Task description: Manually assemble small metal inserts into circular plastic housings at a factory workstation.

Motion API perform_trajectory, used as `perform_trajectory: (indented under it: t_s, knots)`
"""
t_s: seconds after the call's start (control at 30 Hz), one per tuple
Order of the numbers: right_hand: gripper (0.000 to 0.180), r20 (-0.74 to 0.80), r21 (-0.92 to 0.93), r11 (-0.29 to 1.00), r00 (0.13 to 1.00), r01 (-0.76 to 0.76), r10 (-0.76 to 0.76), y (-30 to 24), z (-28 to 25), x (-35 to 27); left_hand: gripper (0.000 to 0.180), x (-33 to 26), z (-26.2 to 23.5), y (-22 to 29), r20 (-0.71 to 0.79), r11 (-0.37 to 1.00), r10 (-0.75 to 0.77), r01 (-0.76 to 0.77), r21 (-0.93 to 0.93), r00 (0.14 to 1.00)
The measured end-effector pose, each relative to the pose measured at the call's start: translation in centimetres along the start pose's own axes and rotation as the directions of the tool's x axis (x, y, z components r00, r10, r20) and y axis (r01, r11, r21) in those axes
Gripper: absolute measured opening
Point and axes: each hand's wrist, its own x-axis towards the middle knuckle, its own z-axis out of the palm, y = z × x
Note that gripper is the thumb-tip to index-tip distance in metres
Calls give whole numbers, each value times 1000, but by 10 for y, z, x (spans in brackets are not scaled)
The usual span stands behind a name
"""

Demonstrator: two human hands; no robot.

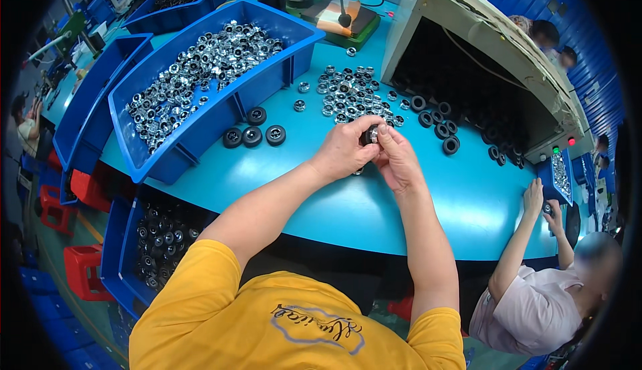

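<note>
while the left hand [341, 148] grasps a small wheel [373, 135] in its fingers, the right hand [397, 157] pinches it too, above the table [321, 206] | silver hubs [349, 94] lie just beyond | black tires [441, 131] to their right

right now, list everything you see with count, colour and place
table: one, turquoise, centre
held wheel: one, black and silver, mid-picture
large bin: one, blue, left on table
hubs: many, silver and black, in large bin and mid-table
tyred wheels: four, black, beside large bin
machine: one, off-white, right on table
tyres: many, black, by machine
other bins: several, blue, around edges
stools: several, red, left floor
co-worker: one, pale top, right
other people: several, mostly pale, background
shirt: one, yellow, bottom
left grip: one, bare, on held wheel
right grip: one, bare, on held wheel
</note>
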Motion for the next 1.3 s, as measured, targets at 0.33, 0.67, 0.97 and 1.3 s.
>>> perform_trajectory:
  t_s: [0.33,0.67,0.97,1.3]
  knots:
    - [27,12,-31,999,999,40,-39,3,-1,-1,43,-2,-1,-4,17,999,11,-12,37,1000]
    - [18,-72,-92,994,995,62,-69,11,1,4,41,-13,12,1,-100,937,82,-42,346,992]
    - [22,-4,48,996,997,77,-76,-6,4,-1,43,2,-2,2,79,978,60,-43,-203,995]
    - [34,-20,-91,986,990,138,-140,-17,2,-8,42,1,-17,7,191,955,20,38,-295,981]
